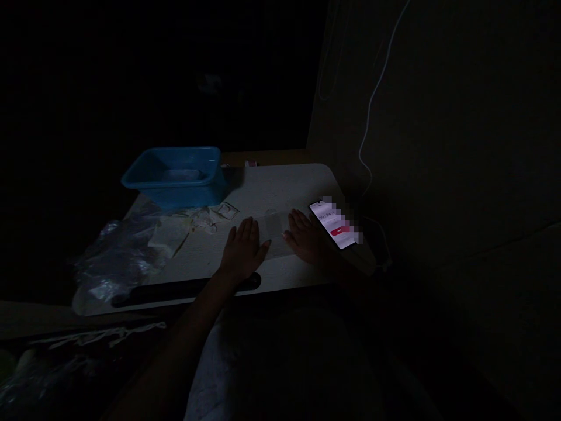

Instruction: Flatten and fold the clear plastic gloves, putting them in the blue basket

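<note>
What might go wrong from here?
The phone lies right beside the right hand, so a sideways sweep might knock it. The clear sheet by the left hand is faint in this dimness and could crease unnoticed. The dark bar beneath the left forearm, near the front edge of the table, might get nudged off.

Basin (184,194) is showing plain blue. Tabletop (284,181) is reading off-white, long strip (166,290) black. Plastic sheet (275,229) is looking colourless, see-through. Black-rimmed phone (328,219) is glowing pale lilac-white, button (337,231) red. Crumpled bag (118,257) is glinting clear grey-blue. Cable (370,105), cord (125,332) are showing white.
</note>
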The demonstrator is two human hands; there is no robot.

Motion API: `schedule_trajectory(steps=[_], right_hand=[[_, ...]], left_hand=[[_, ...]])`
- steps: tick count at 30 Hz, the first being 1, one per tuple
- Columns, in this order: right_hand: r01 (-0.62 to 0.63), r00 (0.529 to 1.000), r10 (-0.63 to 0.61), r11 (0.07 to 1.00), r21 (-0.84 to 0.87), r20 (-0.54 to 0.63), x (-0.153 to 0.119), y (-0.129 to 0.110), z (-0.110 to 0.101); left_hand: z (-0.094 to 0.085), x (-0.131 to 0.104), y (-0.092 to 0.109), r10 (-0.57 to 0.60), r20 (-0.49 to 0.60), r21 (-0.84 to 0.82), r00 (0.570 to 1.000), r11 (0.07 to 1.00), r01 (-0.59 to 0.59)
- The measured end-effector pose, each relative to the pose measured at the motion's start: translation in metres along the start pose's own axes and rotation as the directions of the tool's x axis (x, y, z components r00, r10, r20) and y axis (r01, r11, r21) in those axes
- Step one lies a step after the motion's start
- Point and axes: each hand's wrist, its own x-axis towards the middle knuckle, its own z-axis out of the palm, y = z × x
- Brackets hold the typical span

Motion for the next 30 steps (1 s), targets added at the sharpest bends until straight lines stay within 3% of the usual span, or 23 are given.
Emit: schedule_trajectory(steps=[13, 20, 25, 30], right_hand=[[0.008, 1.0, -0.008, 1.0, 0.02, -0.022, 0.002, 0.003, 0.005], [0.071, 0.987, -0.054, 0.991, 0.117, -0.149, 0.0, 0.01, 0.005], [0.206, 0.962, -0.169, 0.964, 0.166, -0.214, -0.009, 0.008, -0.006], [0.398, 0.898, -0.363, 0.911, 0.109, -0.247, -0.023, -0.001, -0.013]], left_hand=[[0.0, 0.0, 0.0, -0.034, 0.017, 0.006, 0.999, 0.999, 0.034], [-0.004, 0.0, 0.002, -0.049, 0.038, 0.003, 0.998, 0.999, 0.049], [-0.002, 0.001, 0.002, -0.045, 0.027, -0.002, 0.999, 0.999, 0.045], [-0.001, 0.001, 0.001, -0.043, 0.004, -0.04, 0.999, 0.998, 0.044]])
